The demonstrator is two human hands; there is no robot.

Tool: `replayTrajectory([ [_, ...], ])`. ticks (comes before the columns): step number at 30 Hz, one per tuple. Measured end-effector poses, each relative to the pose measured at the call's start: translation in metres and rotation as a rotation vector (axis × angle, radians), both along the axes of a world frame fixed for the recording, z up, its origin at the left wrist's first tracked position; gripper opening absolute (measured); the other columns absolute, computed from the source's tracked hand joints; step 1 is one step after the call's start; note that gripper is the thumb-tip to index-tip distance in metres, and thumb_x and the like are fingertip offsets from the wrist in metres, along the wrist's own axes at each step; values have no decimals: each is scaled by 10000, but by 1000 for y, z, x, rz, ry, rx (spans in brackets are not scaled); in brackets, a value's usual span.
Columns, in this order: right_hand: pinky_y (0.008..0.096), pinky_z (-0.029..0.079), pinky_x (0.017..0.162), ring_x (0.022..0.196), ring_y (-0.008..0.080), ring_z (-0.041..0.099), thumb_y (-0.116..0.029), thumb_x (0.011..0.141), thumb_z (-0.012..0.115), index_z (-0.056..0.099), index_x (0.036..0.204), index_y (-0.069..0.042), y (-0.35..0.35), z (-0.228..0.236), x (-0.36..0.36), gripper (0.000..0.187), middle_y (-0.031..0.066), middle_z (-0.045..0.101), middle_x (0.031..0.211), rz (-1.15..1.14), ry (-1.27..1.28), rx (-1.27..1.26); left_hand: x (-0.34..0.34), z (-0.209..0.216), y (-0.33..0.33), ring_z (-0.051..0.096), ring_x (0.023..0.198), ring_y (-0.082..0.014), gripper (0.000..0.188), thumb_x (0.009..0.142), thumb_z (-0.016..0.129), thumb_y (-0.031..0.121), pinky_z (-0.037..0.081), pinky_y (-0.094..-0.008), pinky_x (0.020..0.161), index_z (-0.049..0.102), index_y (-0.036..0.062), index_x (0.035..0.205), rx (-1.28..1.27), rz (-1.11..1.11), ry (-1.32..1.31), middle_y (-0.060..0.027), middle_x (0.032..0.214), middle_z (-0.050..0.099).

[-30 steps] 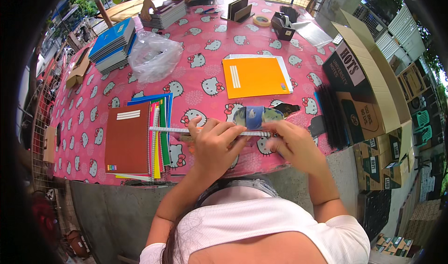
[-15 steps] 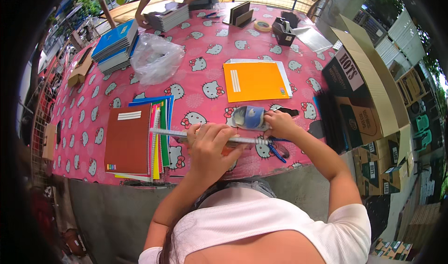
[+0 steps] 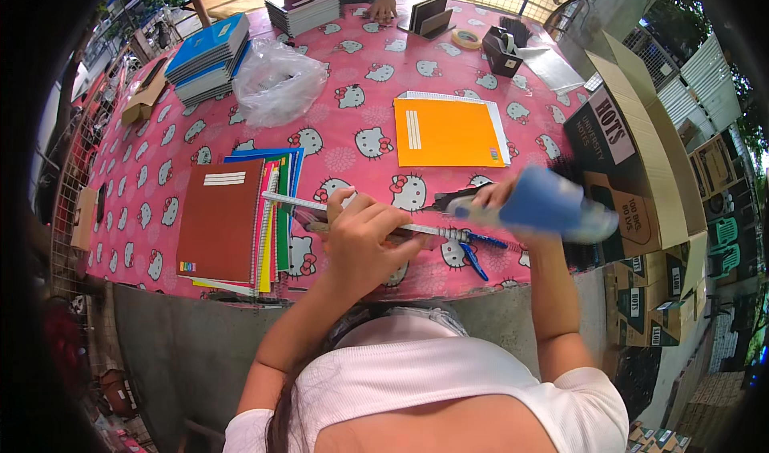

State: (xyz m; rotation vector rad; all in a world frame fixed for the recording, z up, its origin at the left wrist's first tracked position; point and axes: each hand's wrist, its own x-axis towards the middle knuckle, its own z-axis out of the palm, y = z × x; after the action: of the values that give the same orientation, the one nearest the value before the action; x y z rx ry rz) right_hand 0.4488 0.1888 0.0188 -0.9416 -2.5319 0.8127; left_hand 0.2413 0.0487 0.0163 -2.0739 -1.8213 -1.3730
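My left hand (image 3: 360,233) is closed around a notebook (image 3: 432,230) held edge-on above the near table edge, with a wire coil showing at its right end. My right hand (image 3: 498,197) grips a blue and pale grey object (image 3: 549,199), smeared by motion and too blurred to name. Below the coil lie blue-handled pliers (image 3: 474,261). An orange notebook (image 3: 448,132) rests on white sheets farther back. Left of my left hand is a stack of notebooks with a brown cover (image 3: 220,221) on top.
Blue notebooks (image 3: 210,52) and a clear plastic bag (image 3: 280,84) stand at the far left. A tape dispenser (image 3: 501,52) and a tape roll (image 3: 467,39) lie at the back. An open carton (image 3: 629,157) borders the right side. Another person's hand (image 3: 383,8) rests at the far edge.
My right hand has lifted the blue and grey object off the table and moved right with it. My left hand still holds the notebook. The other person's hand has left the far stack.
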Motion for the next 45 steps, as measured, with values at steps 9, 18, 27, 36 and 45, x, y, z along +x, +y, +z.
replayTrajectory([
  [9,302,521,729,793,146,618,-109,730,793,607,1041,4,13,-21,-7,380,60,649,871,230,448,-406,-3,9,1,593,744,-196,325,573,847,296,324,-460,957,680,117,788,-115,-21,-70,-4,673,636],
  [18,336,503,717,788,155,612,-160,664,850,619,905,-37,28,-30,-38,356,65,653,847,130,301,-139,-37,9,-19,584,953,-185,307,617,823,340,195,-541,1054,699,125,798,-189,95,45,5,905,665],
  [27,295,494,645,692,130,597,-34,695,730,632,913,-30,18,-12,-63,238,57,658,794,239,490,-260,-56,6,-27,531,1142,-259,339,578,854,282,310,-539,1012,707,124,841,-156,308,23,-20,1057,658],
  [36,351,516,714,812,233,657,-88,683,757,647,1037,-42,16,-4,-100,373,112,679,938,325,310,-159,-75,13,-30,573,1069,-277,341,563,857,195,462,-402,908,693,69,834,-162,220,-119,-123,1164,609],
  [45,336,511,710,775,194,645,-35,616,724,641,968,-42,23,-19,-133,361,72,680,857,191,161,24,-97,-7,-37,576,1069,-264,440,592,872,94,469,-379,925,639,64,963,-71,295,-257,-152,1343,475],
])
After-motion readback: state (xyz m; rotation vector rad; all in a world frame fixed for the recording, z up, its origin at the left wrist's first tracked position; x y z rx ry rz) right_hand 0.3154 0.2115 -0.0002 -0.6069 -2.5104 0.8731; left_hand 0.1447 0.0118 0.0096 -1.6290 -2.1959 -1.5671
